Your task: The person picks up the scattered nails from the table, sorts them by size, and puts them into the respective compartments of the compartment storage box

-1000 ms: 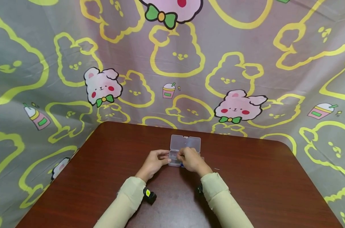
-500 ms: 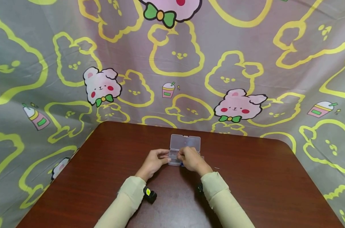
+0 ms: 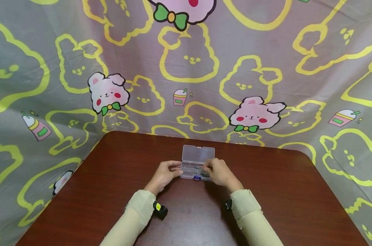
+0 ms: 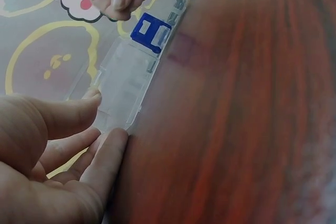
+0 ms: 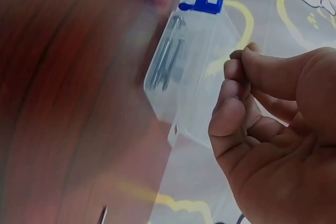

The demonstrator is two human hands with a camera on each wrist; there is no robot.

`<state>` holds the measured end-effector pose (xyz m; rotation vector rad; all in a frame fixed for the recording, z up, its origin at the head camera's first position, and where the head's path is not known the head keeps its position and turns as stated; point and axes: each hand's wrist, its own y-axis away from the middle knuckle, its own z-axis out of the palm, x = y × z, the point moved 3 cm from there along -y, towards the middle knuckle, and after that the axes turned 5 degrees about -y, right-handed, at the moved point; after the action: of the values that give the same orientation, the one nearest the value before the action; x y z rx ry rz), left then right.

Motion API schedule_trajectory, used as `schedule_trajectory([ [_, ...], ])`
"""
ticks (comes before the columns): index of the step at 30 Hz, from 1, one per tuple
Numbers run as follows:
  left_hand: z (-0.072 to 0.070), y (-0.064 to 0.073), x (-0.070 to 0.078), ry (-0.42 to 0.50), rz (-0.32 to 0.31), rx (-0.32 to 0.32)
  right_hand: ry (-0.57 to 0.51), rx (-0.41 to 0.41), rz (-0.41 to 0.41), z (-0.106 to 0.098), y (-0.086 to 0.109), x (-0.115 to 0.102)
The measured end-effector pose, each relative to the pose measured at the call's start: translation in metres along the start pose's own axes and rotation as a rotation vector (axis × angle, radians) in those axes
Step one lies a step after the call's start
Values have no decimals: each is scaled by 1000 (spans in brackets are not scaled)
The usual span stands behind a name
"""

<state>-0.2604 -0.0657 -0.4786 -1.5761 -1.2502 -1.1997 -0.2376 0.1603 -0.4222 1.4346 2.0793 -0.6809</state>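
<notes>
A clear plastic compartment box (image 3: pixel 189 174) lies on the table, its lid (image 3: pixel 197 153) raised at the back and a blue latch (image 3: pixel 197 178) at the front. My left hand (image 3: pixel 163 176) steadies the box's left end, thumb near the upper edge and fingers along the lower side. Over the right half is my right hand (image 3: pixel 220 172), thumb and index finger pinched together. A thin grey metal piece (image 3: pixel 198 167) shows right at those fingertips in the head view; the wrist views hide it. Through the box wall, several slim dark metal pieces (image 5: pixel 169 59) show in the right compartment.
The brown wooden table (image 3: pixel 112 191) runs back to a patterned cloth (image 3: pixel 143 61) hanging behind and at both sides. A small thin metal piece (image 5: pixel 103 215) lies on the table, to the right of the box. Each wrist wears a small dark camera.
My right hand has moved right from the box's middle, uncovering the blue latch and inner compartments. My left hand keeps its place at the left end. The head view shifts slightly.
</notes>
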Motion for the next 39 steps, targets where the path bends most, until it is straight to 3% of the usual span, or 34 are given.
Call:
schedule_trajectory([
  [16,2,1,-2,1,4,7,-11,37,121,-28,27,29],
  [28,1,1,-3,-14,-28,6,-9,44,159,-42,42,49],
  [39,1,0,-2,-9,-7,16,22,48,201,-51,57,64],
])
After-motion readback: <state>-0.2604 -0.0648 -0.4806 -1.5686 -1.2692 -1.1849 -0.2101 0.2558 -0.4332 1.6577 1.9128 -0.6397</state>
